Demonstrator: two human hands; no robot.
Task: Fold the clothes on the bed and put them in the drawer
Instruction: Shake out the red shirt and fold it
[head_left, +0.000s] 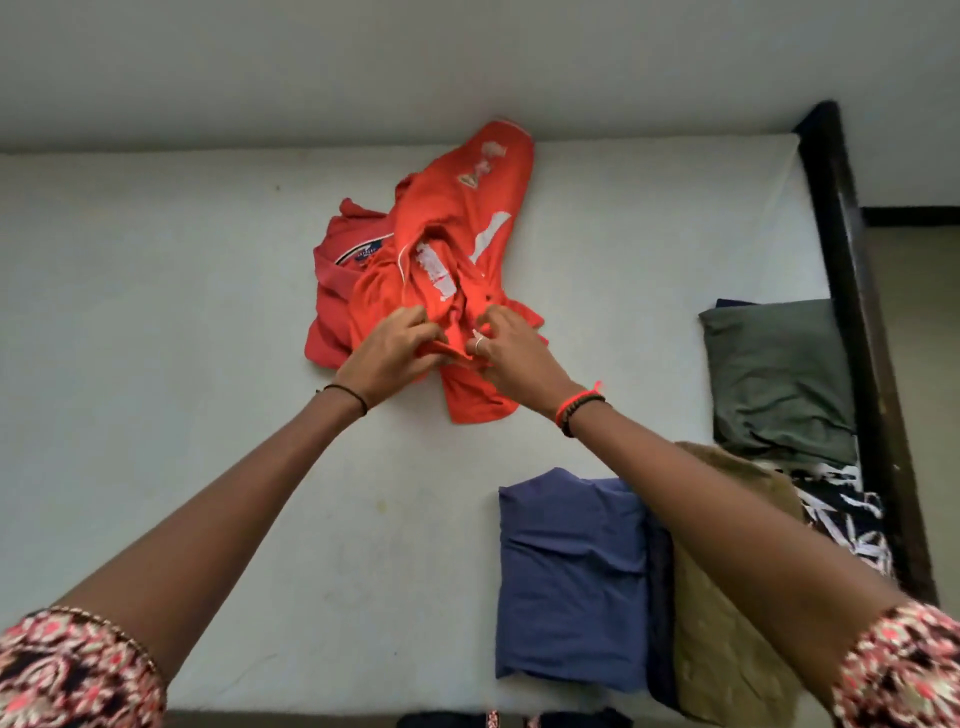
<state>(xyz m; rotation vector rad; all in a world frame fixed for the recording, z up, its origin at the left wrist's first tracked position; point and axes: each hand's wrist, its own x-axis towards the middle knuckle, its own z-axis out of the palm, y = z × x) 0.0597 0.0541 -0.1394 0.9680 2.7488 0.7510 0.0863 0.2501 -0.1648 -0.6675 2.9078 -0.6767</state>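
A pale bare mattress (208, 322) is set against a plain light wall (363, 67), edged on the right by a dark wooden bed frame (852, 291). At its middle a crumpled orange-red jersey (457, 234) is pinched by the left hand (395, 353) and right hand (511, 356) — fingers curled into the cloth. Near the right edge a folded blue garment (566, 582) and a folded dark-green garment (774, 374) are laid.

Both bare arms reach forward and converge, the left hand (395, 345) and right hand (506, 345) close together with fingers curled and pinching fabric. The left wrist wears a thin dark band; the right wrist carries beaded bands (one orange-red, one dark) and a finger bears a pale ring.
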